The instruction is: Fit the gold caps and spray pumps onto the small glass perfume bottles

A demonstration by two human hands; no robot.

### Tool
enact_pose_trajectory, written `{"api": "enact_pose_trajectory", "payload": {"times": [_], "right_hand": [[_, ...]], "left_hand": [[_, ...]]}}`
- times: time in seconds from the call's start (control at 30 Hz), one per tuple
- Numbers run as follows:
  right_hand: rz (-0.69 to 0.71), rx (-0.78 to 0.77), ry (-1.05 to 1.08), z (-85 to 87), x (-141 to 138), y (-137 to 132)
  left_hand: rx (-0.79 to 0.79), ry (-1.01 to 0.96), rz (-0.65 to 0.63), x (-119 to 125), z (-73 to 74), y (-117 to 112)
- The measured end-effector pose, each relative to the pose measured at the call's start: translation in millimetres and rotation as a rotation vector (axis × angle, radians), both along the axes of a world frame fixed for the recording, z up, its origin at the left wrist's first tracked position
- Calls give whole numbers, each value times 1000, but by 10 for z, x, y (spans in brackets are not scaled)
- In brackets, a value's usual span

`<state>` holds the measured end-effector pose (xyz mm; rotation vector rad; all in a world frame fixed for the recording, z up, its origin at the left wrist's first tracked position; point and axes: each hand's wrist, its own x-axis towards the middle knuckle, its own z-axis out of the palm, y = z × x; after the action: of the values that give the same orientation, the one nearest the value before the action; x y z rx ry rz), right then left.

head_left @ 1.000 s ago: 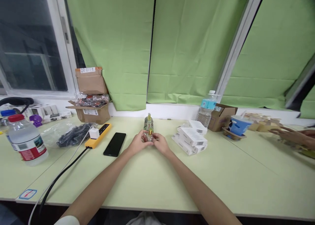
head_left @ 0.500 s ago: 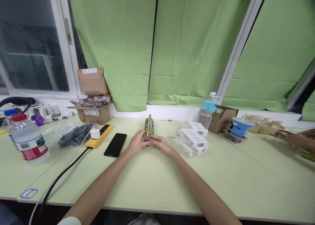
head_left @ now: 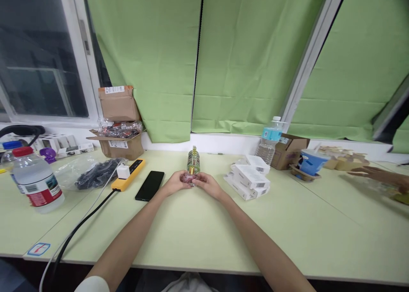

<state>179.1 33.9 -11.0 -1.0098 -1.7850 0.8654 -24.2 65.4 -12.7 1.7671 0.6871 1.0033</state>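
My left hand [head_left: 174, 183] and my right hand [head_left: 207, 184] meet at the middle of the pale green table [head_left: 198, 228]. Both pinch a small pinkish, partly clear object [head_left: 187, 177] between their fingertips. Right behind the hands lies a row of small clear bottles with yellow caps [head_left: 193, 160], running away from me. The fingers of both hands are curled together around the small object.
A black phone [head_left: 149, 185] and a yellow power strip [head_left: 128, 174] lie left of my hands, white boxes [head_left: 249, 180] to the right. Water bottles [head_left: 34, 181] [head_left: 268, 141], cardboard boxes [head_left: 119, 121] and a blue cup [head_left: 309, 162] stand around. Another person's hand [head_left: 380, 177] rests far right.
The hands have sunk slightly toward the table. The piece between the fingers now shows pink, where before a yellow-capped clear bottle was held.
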Motion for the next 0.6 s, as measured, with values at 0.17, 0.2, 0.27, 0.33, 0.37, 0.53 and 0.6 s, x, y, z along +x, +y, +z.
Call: {"api": "enact_pose_trajectory", "payload": {"times": [0.17,0.2,0.27,0.33,0.37,0.53,0.6], "right_hand": [[-29,-3,11,-72,20,64],[-30,-6,21,-88,23,76],[-25,-22,48,-112,25,96],[-11,-45,74,-123,23,108],[-3,-55,84,-125,21,112],[-21,-77,124,-125,4,130],[-34,-77,126,-132,-4,139]], "left_hand": [[-120,-75,-58,-50,45,36],[-137,-88,-63,-56,55,37],[-157,-102,-70,-62,65,41],[-158,-98,-75,-60,60,50],[-156,-94,-72,-56,52,57],[-138,-91,-21,-14,-33,104],[-124,-101,6,6,-65,113]]}}
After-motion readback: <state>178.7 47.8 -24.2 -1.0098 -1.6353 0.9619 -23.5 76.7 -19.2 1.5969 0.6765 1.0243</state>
